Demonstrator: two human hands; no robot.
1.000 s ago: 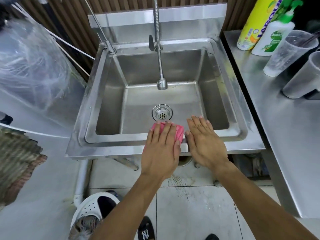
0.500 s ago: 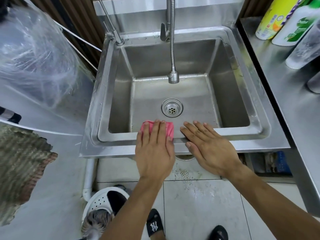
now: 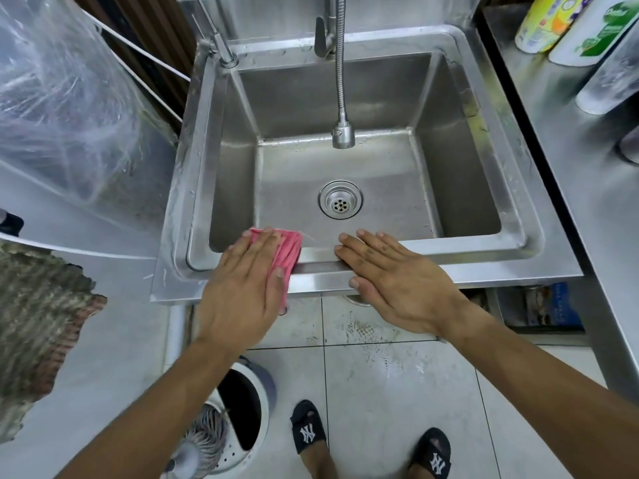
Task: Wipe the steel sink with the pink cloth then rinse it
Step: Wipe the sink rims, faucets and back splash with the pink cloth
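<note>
The steel sink (image 3: 480, 261) fills the middle of the view, with a round drain (image 3: 340, 200) in its floor and a flexible tap (image 3: 343, 133) hanging over the basin. My left hand (image 3: 247, 288) lies flat with straight fingers on the pink cloth (image 3: 288, 252), pressing it onto the sink's front rim, left of centre. My right hand (image 3: 397, 278) rests flat and spread on the same front rim, just right of the cloth and apart from it. No water runs from the tap.
A steel counter (image 3: 587, 188) on the right holds bottles (image 3: 549, 19) and plastic cups (image 3: 608, 81). A clear plastic bag (image 3: 58, 98) bulges at the left. Below are a mop bucket (image 3: 238, 409) and my sandalled feet (image 3: 309, 433) on the tiled floor.
My left hand has slid the pink cloth leftwards along the front rim. The gap to my right hand has widened. The camera has moved closer to the sink.
</note>
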